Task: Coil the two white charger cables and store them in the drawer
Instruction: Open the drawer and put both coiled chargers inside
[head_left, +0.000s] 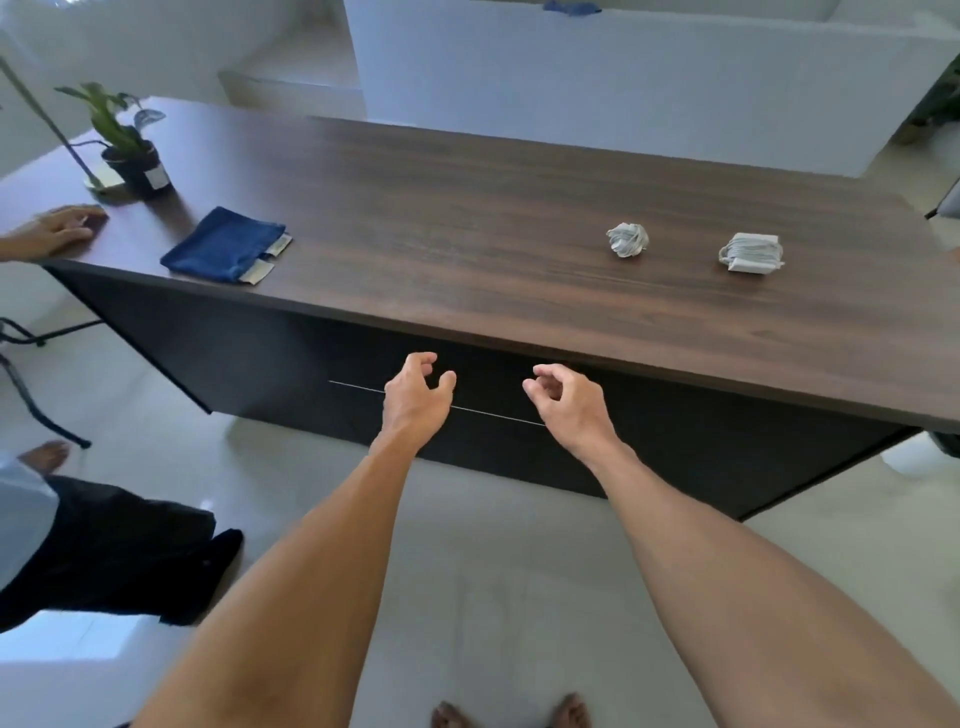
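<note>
White and already bundled, the two cables (627, 239) (751, 252) lie apart on the right of the table (467, 208). Both look light, soft and springy; pinching across the whole bundle should stop it uncoiling. Left hand (415, 397) and right hand (569, 402) hover empty, fingers loosely curled, before the closed drawer (483, 395).
</note>
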